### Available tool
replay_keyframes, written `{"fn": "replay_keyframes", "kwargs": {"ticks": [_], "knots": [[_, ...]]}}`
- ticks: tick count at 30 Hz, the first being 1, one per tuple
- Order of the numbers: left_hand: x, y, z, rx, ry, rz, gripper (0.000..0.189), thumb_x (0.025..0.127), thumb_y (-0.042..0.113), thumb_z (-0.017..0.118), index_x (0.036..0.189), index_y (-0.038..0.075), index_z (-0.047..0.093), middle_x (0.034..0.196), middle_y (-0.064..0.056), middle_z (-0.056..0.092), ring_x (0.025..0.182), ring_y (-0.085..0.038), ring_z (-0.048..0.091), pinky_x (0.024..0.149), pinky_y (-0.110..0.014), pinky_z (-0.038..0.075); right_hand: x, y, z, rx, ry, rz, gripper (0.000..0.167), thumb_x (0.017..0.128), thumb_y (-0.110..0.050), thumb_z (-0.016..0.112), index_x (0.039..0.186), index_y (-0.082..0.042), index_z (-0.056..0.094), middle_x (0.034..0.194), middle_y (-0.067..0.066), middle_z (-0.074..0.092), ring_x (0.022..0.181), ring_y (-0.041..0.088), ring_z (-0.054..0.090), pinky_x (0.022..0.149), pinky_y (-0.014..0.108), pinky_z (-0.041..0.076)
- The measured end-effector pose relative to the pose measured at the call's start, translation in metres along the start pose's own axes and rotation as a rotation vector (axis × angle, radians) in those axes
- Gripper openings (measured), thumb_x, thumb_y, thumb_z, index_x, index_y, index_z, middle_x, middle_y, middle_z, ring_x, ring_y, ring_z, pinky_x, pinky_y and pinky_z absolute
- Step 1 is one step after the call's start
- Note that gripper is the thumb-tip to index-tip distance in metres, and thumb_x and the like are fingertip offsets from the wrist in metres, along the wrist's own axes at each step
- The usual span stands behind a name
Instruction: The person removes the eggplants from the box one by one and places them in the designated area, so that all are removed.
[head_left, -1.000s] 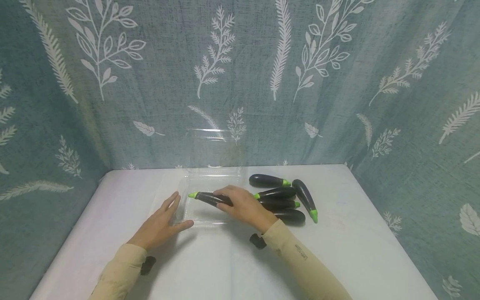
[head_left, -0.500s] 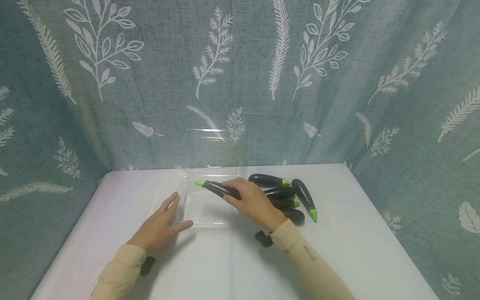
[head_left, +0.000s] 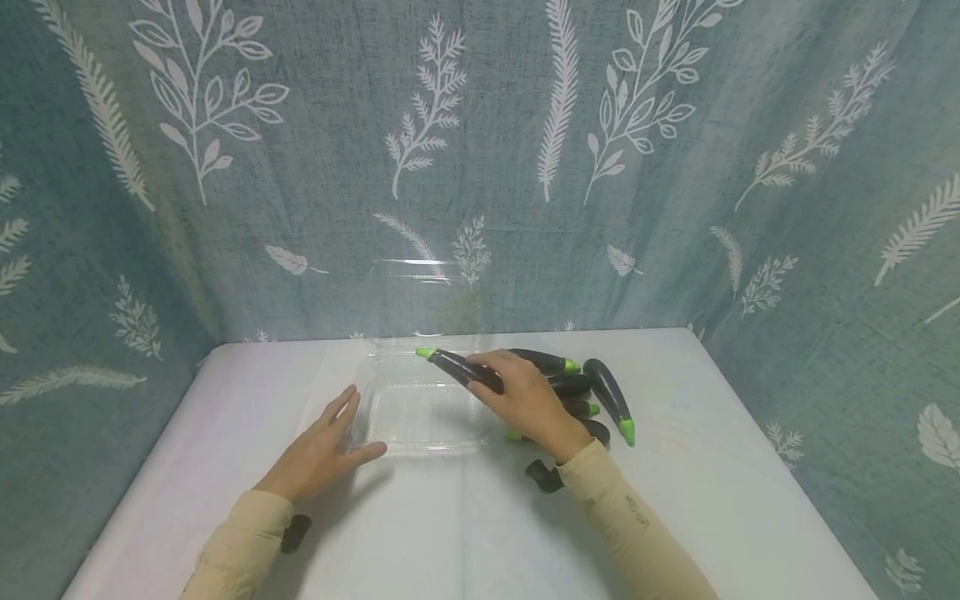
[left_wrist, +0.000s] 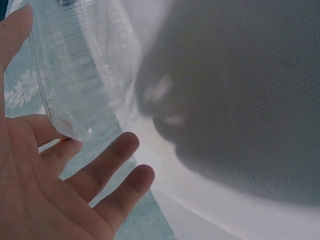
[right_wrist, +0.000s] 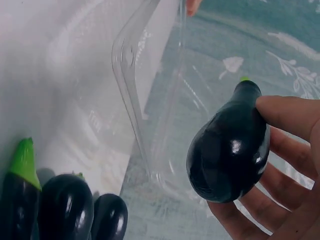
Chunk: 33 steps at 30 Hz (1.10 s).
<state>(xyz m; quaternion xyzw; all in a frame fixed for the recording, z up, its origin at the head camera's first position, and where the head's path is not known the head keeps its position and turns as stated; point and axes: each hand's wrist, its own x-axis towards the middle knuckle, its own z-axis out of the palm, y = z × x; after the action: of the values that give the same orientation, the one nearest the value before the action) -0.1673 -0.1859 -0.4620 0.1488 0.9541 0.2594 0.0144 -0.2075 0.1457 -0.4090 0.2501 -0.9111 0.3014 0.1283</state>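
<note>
My right hand (head_left: 528,404) holds a dark eggplant (head_left: 453,367) with a green tip, raised over the right back part of a clear plastic clamshell box (head_left: 423,412). In the right wrist view the thumb and fingers are around this eggplant (right_wrist: 227,150), its rounded end toward the camera. At the box's left side my left hand (head_left: 318,450) rests with fingers spread. The left wrist view shows its fingers touching the edge of the box (left_wrist: 75,55). The box's lid (head_left: 431,300) stands up at the back.
Several more eggplants lie right of the box, among them one at the back (head_left: 551,362) and one slanted at the far right (head_left: 611,400); my right hand partly hides the others. A patterned curtain (head_left: 337,167) stands behind the white table (head_left: 720,500).
My right hand has moved right and toward the back with the eggplant, from over the box's middle toward its right side. The left hand has stayed in place.
</note>
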Motion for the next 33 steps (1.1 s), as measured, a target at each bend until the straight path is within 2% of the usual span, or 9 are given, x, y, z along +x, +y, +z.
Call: {"fn": "replay_keyframes", "kwargs": {"ticks": [8, 18, 23, 31, 33], "knots": [[0.001, 0.000, 0.000, -0.005, -0.008, -0.002, 0.103, 0.092, 0.067, 0.059, 0.161, 0.001, 0.020, 0.168, -0.016, 0.016, 0.145, -0.048, 0.030, 0.112, -0.067, 0.031, -0.007, 0.011, -0.010, 0.000, 0.063, 0.033, 0.037, 0.097, -0.029, 0.072, 0.131, -0.016, 0.068, 0.125, -0.001, 0.068, 0.114, 0.013, 0.064, 0.095, 0.032, 0.053], [0.001, 0.000, 0.001, -0.019, -0.012, 0.008, 0.103, 0.093, 0.067, 0.058, 0.161, 0.000, 0.019, 0.168, -0.016, 0.014, 0.144, -0.049, 0.031, 0.112, -0.068, 0.029, -0.017, 0.021, -0.022, -0.009, 0.110, 0.119, 0.039, 0.097, -0.032, 0.072, 0.132, -0.016, 0.067, 0.124, 0.002, 0.069, 0.116, 0.019, 0.064, 0.099, 0.038, 0.052], [0.001, 0.000, 0.003, -0.032, -0.018, 0.003, 0.104, 0.093, 0.069, 0.057, 0.161, 0.001, 0.017, 0.169, -0.015, 0.012, 0.145, -0.048, 0.030, 0.113, -0.067, 0.028, -0.020, 0.027, -0.025, -0.019, 0.112, 0.125, 0.039, 0.097, -0.032, 0.071, 0.133, -0.016, 0.066, 0.124, 0.002, 0.068, 0.115, 0.019, 0.064, 0.099, 0.038, 0.052], [0.001, 0.000, 0.003, -0.047, -0.015, 0.001, 0.104, 0.093, 0.067, 0.059, 0.161, 0.000, 0.018, 0.169, -0.016, 0.012, 0.145, -0.049, 0.028, 0.113, -0.068, 0.027, -0.028, 0.037, -0.036, -0.022, 0.162, 0.105, 0.039, 0.096, -0.029, 0.073, 0.132, -0.014, 0.067, 0.122, 0.003, 0.069, 0.114, 0.020, 0.065, 0.097, 0.040, 0.053], [0.002, -0.001, 0.003, -0.046, -0.018, -0.002, 0.104, 0.093, 0.068, 0.058, 0.161, 0.000, 0.018, 0.169, -0.015, 0.012, 0.146, -0.048, 0.028, 0.113, -0.068, 0.027, -0.031, 0.039, -0.041, -0.026, 0.182, 0.100, 0.039, 0.096, -0.028, 0.074, 0.132, -0.013, 0.067, 0.120, 0.005, 0.069, 0.109, 0.022, 0.066, 0.094, 0.042, 0.054]]}}
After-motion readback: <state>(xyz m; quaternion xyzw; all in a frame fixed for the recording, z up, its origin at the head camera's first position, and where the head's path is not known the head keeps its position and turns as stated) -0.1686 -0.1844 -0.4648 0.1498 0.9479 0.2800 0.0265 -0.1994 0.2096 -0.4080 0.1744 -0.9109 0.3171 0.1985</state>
